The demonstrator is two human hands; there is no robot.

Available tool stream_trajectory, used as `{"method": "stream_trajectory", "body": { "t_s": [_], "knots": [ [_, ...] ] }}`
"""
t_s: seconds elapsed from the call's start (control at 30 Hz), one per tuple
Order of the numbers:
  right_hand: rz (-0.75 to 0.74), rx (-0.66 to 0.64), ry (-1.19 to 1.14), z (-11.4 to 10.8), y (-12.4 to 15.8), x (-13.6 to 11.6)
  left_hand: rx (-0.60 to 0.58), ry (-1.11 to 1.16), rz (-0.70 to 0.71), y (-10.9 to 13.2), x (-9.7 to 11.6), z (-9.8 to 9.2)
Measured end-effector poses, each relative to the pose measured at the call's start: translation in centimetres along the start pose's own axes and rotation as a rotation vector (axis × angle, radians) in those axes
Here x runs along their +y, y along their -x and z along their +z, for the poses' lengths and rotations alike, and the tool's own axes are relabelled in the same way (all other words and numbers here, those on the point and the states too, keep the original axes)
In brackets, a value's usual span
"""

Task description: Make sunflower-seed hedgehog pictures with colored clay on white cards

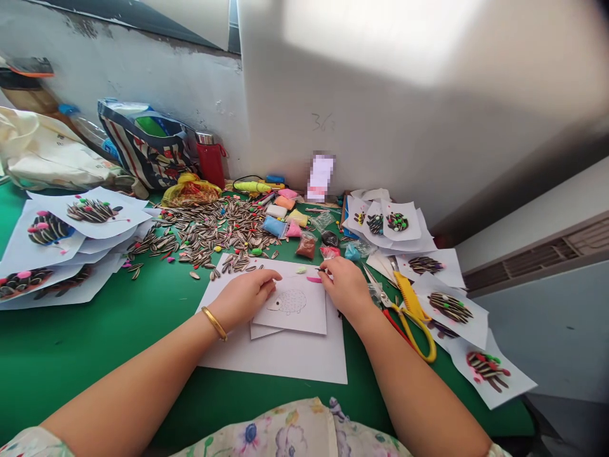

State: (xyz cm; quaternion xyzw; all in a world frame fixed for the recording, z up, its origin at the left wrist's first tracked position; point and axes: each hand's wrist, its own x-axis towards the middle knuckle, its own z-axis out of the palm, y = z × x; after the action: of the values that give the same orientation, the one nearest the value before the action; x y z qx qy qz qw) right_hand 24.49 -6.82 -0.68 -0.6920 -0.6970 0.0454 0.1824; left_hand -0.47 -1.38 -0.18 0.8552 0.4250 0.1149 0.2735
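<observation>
A white card with a hedgehog outline drawn on it lies on other white sheets in front of me. My left hand rests over the card's left edge, fingers loosely bent, thumb and forefinger a little apart. At the card's upper right corner, the fingertips of my right hand are pinched together. A small dark bit shows at those fingertips, too small to name. Just beside them on the card lie a pink piece and a pale green piece.
Striped sunflower seeds are heaped behind my left hand. Small bags of coloured clay stand beyond the card. Scissors and a yellow cutter lie right of my right hand. Seed-covered hedgehog cards are stacked on both sides.
</observation>
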Motion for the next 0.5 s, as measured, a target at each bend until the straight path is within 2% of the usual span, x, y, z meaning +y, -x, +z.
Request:
{"method": "stream_trajectory", "body": {
  "t_s": [0.1, 0.2, 0.33, 0.5],
  "knots": [
    [0.01, -0.022, 0.051, 0.16, -0.15, 0.1, 0.033, 0.025, 0.038, -0.06, -0.03, 0.08],
    [0.002, -0.035, 0.073, 0.38, -0.23, -0.09, 0.063, -0.026, 0.166, -0.09, 0.02, 0.04],
    [0.002, -0.055, 0.101, 0.63, -0.36, -0.2, 0.012, -0.096, 0.344, -0.2, 0.05, 0.07],
    [0.003, -0.072, 0.12, 0.93, -0.51, -0.33, 0.012, -0.129, 0.4, -0.28, -0.08, 0.52]
  ]
}}
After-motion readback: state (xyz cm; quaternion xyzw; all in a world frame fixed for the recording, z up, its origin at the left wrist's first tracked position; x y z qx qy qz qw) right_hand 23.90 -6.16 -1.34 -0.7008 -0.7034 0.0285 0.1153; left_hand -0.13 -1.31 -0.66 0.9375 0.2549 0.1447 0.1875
